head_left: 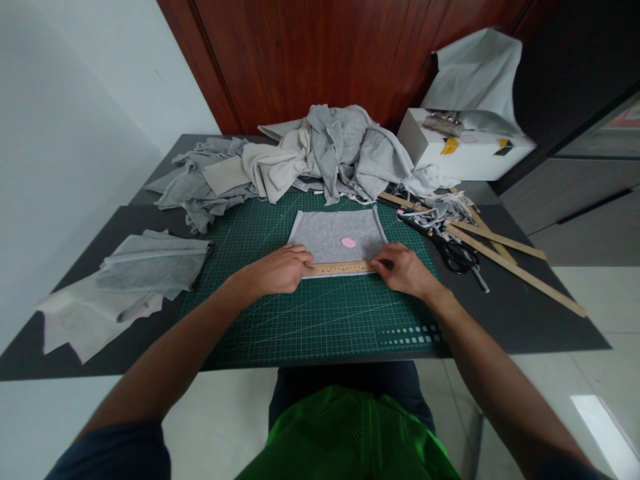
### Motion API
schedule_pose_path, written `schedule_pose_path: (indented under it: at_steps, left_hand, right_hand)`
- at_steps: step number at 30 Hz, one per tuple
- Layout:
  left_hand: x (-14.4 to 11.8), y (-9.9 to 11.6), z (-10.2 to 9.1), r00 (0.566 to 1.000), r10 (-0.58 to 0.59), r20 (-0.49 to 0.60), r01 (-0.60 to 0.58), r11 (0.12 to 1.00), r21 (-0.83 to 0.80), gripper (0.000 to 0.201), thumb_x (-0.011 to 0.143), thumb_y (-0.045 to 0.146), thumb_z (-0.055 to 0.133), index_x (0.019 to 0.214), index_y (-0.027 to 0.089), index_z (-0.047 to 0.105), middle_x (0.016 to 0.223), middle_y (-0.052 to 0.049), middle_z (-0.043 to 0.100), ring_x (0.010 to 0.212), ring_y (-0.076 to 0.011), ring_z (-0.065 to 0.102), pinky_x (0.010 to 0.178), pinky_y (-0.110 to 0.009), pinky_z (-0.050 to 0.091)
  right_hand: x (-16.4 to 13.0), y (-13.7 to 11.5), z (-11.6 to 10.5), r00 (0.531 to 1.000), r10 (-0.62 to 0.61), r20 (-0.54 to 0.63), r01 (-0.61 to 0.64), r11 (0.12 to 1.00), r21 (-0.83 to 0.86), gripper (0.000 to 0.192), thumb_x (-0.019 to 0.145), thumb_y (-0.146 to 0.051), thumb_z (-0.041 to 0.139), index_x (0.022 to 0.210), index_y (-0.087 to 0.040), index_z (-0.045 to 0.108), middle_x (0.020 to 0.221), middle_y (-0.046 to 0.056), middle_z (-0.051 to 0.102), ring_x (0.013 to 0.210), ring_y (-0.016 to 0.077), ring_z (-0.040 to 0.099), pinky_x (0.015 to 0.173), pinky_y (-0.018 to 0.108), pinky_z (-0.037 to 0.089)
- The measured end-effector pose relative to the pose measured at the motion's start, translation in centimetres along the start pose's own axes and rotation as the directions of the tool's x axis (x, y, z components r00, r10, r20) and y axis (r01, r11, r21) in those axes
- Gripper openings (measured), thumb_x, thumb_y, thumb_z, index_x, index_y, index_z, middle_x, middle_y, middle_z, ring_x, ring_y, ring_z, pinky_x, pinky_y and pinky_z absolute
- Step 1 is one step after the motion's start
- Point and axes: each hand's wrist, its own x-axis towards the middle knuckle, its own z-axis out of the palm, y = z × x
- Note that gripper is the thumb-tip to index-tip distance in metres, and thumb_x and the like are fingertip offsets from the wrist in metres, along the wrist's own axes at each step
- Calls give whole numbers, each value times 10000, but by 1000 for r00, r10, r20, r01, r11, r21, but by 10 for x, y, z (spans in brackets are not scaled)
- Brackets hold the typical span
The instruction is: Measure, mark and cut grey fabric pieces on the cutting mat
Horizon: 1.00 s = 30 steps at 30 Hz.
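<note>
At the far left of the dark grey table (pixel 550 320) lies a flat stack of pale grey cloth pieces (pixel 145 270), set off to the side, well apart from the hands. Behind it, a loose pile of grey and cream scrap cloth (pixel 310 153) is heaped along the back edge.

In the middle is a green cutting mat with white grid lines (pixel 320 313). A small grey felt square (pixel 337 235) lies flat on it, and a little pink piece of chalk (pixel 348 243) sits on the felt near its front edge.

A short wooden ruler with number marks (pixel 341 269) lies along the front edge of the felt. The left hand (pixel 277 270) rests palm down with its fingers flat on the left end of the ruler. It presses and does not grip. This looks like a way to keep the ruler from sliding on the soft cloth.

The right hand (pixel 404 268) is on the right end of the ruler, fingers curled down and pinching or pressing the tip. I cannot tell which. With one hand at each end, the ruler stays straight along the felt edge.

Further right, black-handled scissors (pixel 453 252) lie on the table just beside the mat, close to the right hand. Long wooden sticks (pixel 505 257) lie slanted past them. At the back right stands a white cardboard box (pixel 460 143) with small things on top.
</note>
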Motion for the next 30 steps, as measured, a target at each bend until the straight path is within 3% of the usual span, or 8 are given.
schedule_pose_path:
  at_steps: [2,5,10,14,18,22,26,30]
  left_hand:
    - [1,-6,-1,1000,27,16,-27,1000,3,348,877,70,579,1092,222,807,1000,-82,698,997,-252,559,918,-368,411]
    - [1,-16,0,1000,23,6,-23,1000,-16,369,854,59,621,1080,272,821,1031,-68,706,1079,-261,547,968,-382,388]
    - [-5,-29,9,997,-63,-46,59,995,-81,398,939,144,654,1202,395,815,1425,-56,649,1366,-317,443,1138,-505,296]
    - [-9,-37,17,993,-110,-46,102,982,-157,331,1009,261,634,1226,451,798,1659,2,480,1566,-372,242,1239,-600,190]
    - [-10,-43,21,992,-120,-32,112,975,-193,326,1023,303,615,1249,467,782,1722,54,387,1635,-363,106,1295,-630,94]
    - [-8,-47,22,993,-115,10,114,971,-210,392,979,256,646,1279,481,761,1757,86,311,1657,-365,26,1310,-647,30]
    - [-6,-51,22,989,-127,76,142,958,-249,421,946,238,674,1290,466,760,1785,75,240,1664,-382,3,1305,-656,64]
    - [-4,-54,23,985,-130,116,157,951,-266,464,935,204,642,1309,457,749,1783,95,240,1672,-341,8,1312,-638,38]
  right_hand:
    - [12,-3,4,1000,28,7,-27,999,-24,214,967,-249,631,805,-194,760,821,78,737,835,229,685,869,372,556]
    - [33,-8,15,996,88,-30,-89,996,-23,184,975,-248,620,929,-182,785,906,87,768,810,207,688,840,336,557]
    - [59,-17,35,984,178,-34,-179,982,-57,299,1026,-408,627,935,-175,792,915,107,766,847,227,701,857,342,559]
    - [61,-19,46,974,224,-38,-227,969,-94,320,1034,-427,615,992,-170,801,943,124,749,898,255,702,900,372,559]
    - [59,-18,50,971,232,-64,-237,968,-79,314,1019,-432,624,996,-176,804,963,129,739,919,265,699,924,396,561]
    - [60,-23,48,955,272,-115,-272,962,18,245,969,-393,674,970,-173,784,971,112,754,831,231,698,851,371,578]
    - [55,-48,40,944,268,-192,-245,960,138,211,958,-380,680,930,-181,743,896,88,764,720,202,681,756,343,586]
    - [42,-94,41,972,118,-202,-74,974,213,140,1001,-269,611,995,-203,734,923,80,763,720,193,679,738,336,599]
